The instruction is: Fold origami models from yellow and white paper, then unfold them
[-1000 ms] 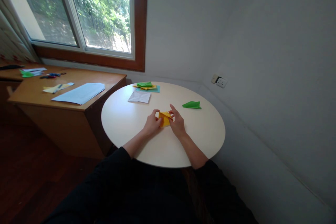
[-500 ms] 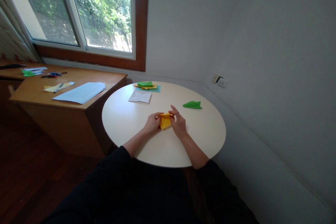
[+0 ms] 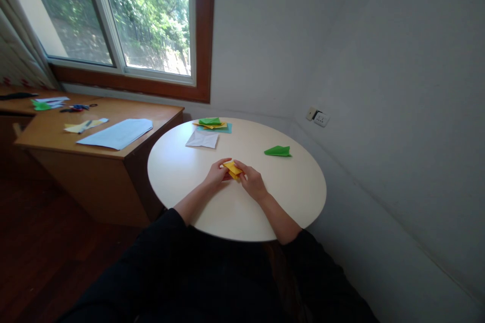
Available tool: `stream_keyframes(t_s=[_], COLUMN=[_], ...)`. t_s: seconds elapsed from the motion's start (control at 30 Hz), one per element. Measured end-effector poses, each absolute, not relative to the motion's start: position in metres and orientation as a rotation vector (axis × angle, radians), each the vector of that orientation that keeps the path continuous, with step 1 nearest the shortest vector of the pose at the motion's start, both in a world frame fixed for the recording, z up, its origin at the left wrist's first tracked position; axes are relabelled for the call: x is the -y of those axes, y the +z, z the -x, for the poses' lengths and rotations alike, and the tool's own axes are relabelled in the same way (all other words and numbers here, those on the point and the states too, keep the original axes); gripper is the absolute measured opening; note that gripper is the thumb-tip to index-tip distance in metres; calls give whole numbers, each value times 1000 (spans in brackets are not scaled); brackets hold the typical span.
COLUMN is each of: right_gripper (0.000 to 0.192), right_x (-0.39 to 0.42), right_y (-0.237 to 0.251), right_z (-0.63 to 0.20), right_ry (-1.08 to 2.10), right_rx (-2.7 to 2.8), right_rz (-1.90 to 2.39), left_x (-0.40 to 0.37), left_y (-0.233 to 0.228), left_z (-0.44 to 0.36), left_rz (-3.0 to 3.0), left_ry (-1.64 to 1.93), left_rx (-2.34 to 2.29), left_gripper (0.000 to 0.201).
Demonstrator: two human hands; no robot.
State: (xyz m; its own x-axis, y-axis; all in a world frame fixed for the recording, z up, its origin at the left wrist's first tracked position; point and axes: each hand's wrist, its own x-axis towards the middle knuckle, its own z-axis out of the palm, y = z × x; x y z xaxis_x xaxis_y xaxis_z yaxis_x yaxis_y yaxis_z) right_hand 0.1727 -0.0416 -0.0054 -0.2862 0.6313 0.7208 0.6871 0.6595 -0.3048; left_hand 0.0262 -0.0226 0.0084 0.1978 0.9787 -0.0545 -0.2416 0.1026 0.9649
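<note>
**Yellow paper partly folded**

Head view: left hand (image 3: 215, 175) and right hand (image 3: 253, 184) pinch a small folded yellow paper piece (image 3: 232, 169) with their fingers, mid-tabletop on the round white tabletop (image 3: 182, 171); several folds done, shape unfinished, a folded green paper piece (image 3: 278, 151) nearby

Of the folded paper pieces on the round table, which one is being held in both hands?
The yellow folded paper, pinched between the left hand and right hand. The green folded paper lies alone, untouched, to the right.

Both hands have folded the yellow paper (image 3: 232, 169) flatter, narrower
</note>
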Motion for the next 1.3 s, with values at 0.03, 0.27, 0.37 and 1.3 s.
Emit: stream_keyframes(t_s=[0.03, 0.27, 0.37, 1.3], right_gripper=[50, 49, 52, 53], right_x=[42, 43, 41, 40], right_y=[-5, -2, -3, -5], right_z=[-172, -174, -176, -171], right_ry=[-89, 8, 141, 294], right_rx=[1998, 1880, 1819, 1943], right_rz=[1027, 1083, 1109, 1032], left_x=[23, 28, 29, 19], left_y=[9, 13, 14, -6], left_z=[-26, -27, -27, -17], left_rz=[-1049, -1098, -1126, -1733], left_ry=[1125, 1134, 1121, 1310], left_rx=[-930, -945, -948, -1070], left_gripper=[41, 19, 16, 42])
